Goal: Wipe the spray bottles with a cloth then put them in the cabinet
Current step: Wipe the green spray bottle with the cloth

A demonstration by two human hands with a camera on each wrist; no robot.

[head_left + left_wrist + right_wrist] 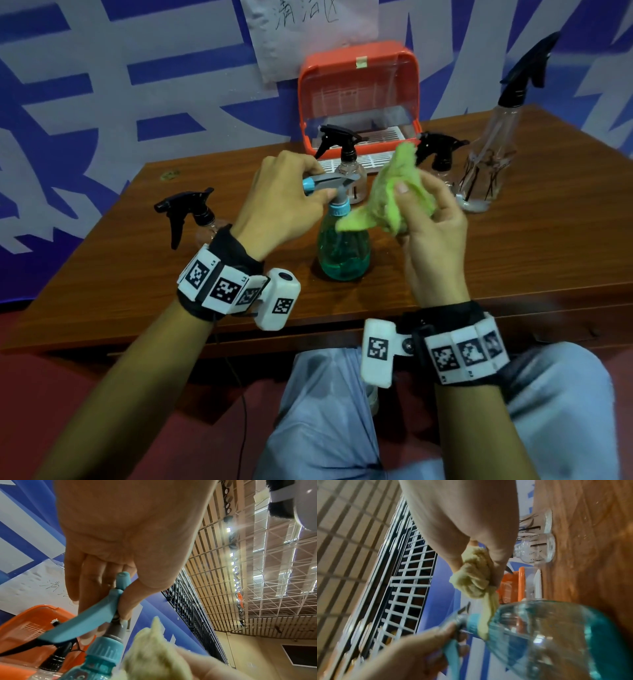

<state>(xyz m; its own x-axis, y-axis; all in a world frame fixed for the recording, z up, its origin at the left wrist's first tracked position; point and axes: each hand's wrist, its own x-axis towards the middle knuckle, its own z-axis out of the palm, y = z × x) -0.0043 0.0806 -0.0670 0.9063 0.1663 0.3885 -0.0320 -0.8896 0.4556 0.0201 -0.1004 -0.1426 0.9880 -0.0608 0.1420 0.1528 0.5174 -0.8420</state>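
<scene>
Gripping teal bottle head, cloth bunched beside

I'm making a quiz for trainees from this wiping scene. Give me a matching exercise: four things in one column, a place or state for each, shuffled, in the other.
Things:
1. green cloth
2. teal bottle
3. orange cabinet
4. tall clear bottle

Places or states:
A. at the back, lid open
B. bunched in the right hand
C. standing far right, untouched
D. spray head gripped by the left hand

Pairs: 1-B, 2-D, 3-A, 4-C
</scene>
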